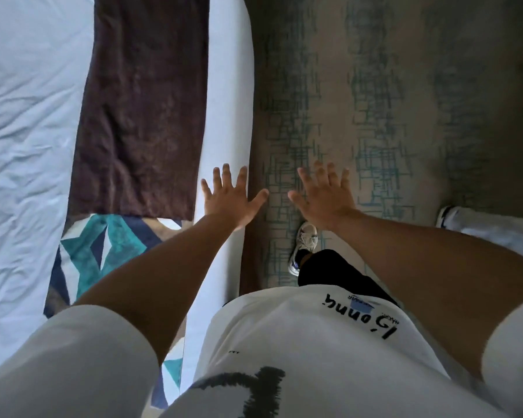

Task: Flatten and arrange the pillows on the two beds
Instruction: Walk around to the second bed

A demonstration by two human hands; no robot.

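A bed point(27, 116) with a wrinkled white sheet fills the left of the head view, and no pillow is in sight. Across the bed's foot lies a dark brown runner point(142, 101), and beside it a cloth with a teal, navy and white pattern point(97, 248). My left hand point(231, 197) is held out with fingers spread over the bed's white edge point(227, 86), holding nothing. My right hand point(323, 194) is also spread wide, hovering over the carpet with nothing in it.
I stand on a beige carpet with teal cross-hatching point(375, 101) right of the bed. One of my feet in a white sneaker point(304, 247) steps forward close to the bed's side. Another white sneaker point(446, 215) shows at the right edge.
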